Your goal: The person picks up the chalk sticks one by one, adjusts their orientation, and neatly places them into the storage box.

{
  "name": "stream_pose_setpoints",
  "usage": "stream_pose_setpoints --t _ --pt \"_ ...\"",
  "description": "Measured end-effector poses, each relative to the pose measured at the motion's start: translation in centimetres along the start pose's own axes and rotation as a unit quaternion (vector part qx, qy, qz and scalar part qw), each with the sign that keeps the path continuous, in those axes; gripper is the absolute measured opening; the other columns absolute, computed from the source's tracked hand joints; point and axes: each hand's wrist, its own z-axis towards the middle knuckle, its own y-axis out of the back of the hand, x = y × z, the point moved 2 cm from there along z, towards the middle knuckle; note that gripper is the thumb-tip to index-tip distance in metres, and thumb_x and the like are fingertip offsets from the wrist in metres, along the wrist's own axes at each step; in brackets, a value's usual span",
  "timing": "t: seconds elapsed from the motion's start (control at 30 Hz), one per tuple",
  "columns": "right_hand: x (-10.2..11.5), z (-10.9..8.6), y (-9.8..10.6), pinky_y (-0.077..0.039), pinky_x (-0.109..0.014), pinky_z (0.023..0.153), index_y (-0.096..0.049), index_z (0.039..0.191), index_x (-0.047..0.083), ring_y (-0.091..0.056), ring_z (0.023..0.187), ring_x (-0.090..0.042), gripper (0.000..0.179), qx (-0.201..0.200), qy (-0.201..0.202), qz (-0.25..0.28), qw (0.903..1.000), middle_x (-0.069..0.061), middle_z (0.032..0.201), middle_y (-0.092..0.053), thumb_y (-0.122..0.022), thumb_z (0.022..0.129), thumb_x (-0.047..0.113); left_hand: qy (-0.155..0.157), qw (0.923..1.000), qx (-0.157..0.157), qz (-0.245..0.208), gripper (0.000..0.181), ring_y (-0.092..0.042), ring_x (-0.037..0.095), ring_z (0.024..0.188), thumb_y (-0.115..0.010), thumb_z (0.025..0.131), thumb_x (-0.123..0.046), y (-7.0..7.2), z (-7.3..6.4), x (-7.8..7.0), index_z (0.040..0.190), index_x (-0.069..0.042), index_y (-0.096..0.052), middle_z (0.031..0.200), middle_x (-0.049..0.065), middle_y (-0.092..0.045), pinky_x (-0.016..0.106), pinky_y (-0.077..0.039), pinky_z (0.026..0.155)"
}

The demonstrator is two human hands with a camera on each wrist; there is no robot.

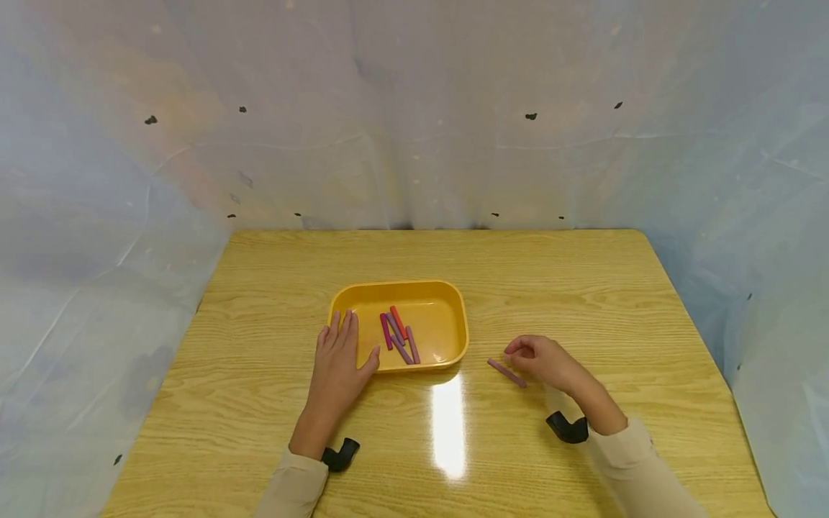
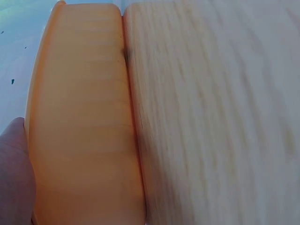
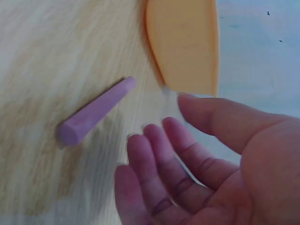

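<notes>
A yellow-orange tray (image 1: 456, 327) stands on the table, with several red, magenta and purple chalk-like sticks (image 1: 413, 345) lying loose inside. My left hand (image 1: 340, 370) rests on the tray's near left corner, its fingers straight over the left side and the thumb at the front rim. To the right of the tray, one purple chalk-like stick (image 1: 507, 373) lies on the tabletop. Just beside and above that stick is my right hand (image 1: 544, 362), fingers loosely bent and holding nothing. In the right wrist view a gap shows between its fingertips and the purple stick (image 3: 97, 111).
The light wood table (image 1: 550, 273) has rounded far corners. A pale sheet (image 1: 414, 129) with dark spots hangs behind it and along both sides. Black curved pieces (image 1: 568, 428) are worn at both wrists.
</notes>
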Motion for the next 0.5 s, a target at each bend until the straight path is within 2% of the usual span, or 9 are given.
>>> stream_pose_setpoints --t 0.23,0.5 --pt "-0.6 -0.4 -0.6 -0.046 -0.033 0.069 -0.065 0.095 0.006 -0.055 0.079 -0.015 0.012 -0.002 -0.023 -0.044 0.9988 -0.001 0.086 -0.062 -0.059 0.09 0.016 0.002 1.0 0.004 -0.002 0.078 -0.012 0.027 0.14 -0.05 0.089 -0.049 0.1 0.0 -0.1 0.144 0.002 -0.028 0.148 0.015 -0.028 0.046 -0.008 0.111" --pt "-0.6 -0.7 -1.4 -0.044 -0.031 0.064 -0.064 0.091 0.006 -0.053 0.071 -0.014 0.016 -0.012 -0.02 -0.043 0.9988 0.0 0.079 -0.061 -0.063 0.088 0.022 0.001 1.0 0.0 0.003 0.077 -0.014 0.028 0.14 -0.048 0.09 -0.049 0.1 0.0 -0.1 0.143 0.004 -0.03 0.147 0.016 -0.028 0.048 -0.011 0.11"
